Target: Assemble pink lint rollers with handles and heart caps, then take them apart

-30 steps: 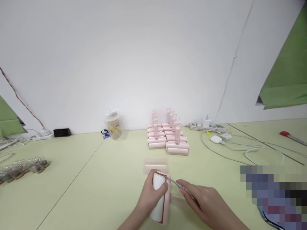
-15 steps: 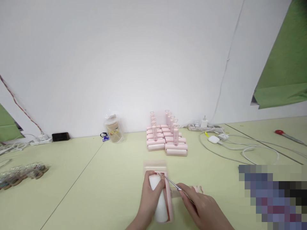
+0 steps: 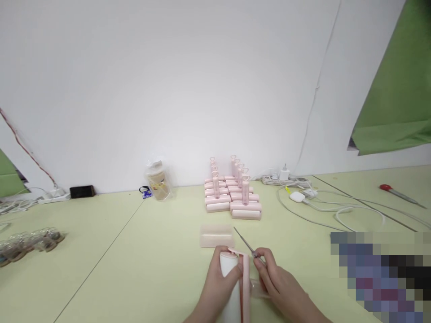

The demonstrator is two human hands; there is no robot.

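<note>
My left hand (image 3: pixel 220 282) is wrapped round the head of a pink lint roller (image 3: pixel 246 287), its thumb pressing the white roll (image 3: pixel 230 298). The roll leans out of the pink frame at its upper end. My right hand (image 3: pixel 278 282) grips a thin silver metal tool (image 3: pixel 245 240) whose handle end is hidden by the fingers. Its tip points up and left, apart from the roller. A clear plastic handle (image 3: pixel 258 289) sticks out to the right, partly under my right hand. Just beyond the roller lies a translucent pink cover (image 3: pixel 216 236).
Several assembled pink lint rollers (image 3: pixel 245 211) stand in two rows near the wall. A bagged cup (image 3: pixel 159 184), a black phone (image 3: pixel 82 191) and wrapped items (image 3: pixel 30 244) are to the left. White cables (image 3: pixel 357 211) and a red-handled screwdriver (image 3: pixel 397 193) lie right.
The metal tool has come away from the end of the roll, its tip now raised. My left hand and the lint roller have shifted right and nearer to me.
</note>
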